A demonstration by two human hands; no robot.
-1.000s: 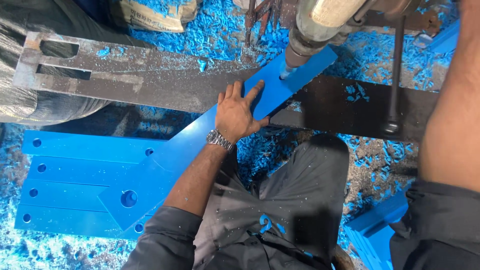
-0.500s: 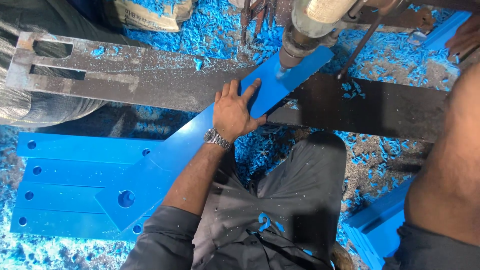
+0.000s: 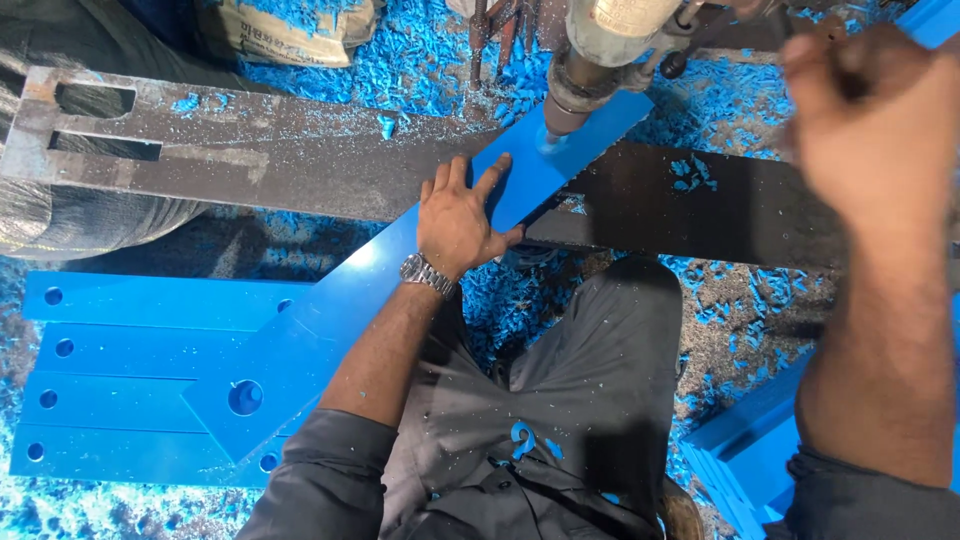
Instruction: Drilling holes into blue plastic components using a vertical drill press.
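The left hand (image 3: 462, 225) lies flat, fingers spread, gripping nothing, on the long blue plate (image 3: 340, 320) — its long axis slanting up-right to the drill head (image 3: 590, 70) — while the blurred right hand (image 3: 870, 130), loosely curled, hovers well apart.

A: Where could a hand pass?

B: Along the bare dark metal bed (image 3: 700, 205), right of the drill head (image 3: 590, 70), which stands on the far end of the blue plate (image 3: 330, 320) and blocks it.

A: And the near side?

B: The left hand (image 3: 460, 215) lies flat on the plate, just beside the drill. The right hand (image 3: 870, 120) hangs above the bed's right end. Blue shavings (image 3: 420, 60) litter the far edge.
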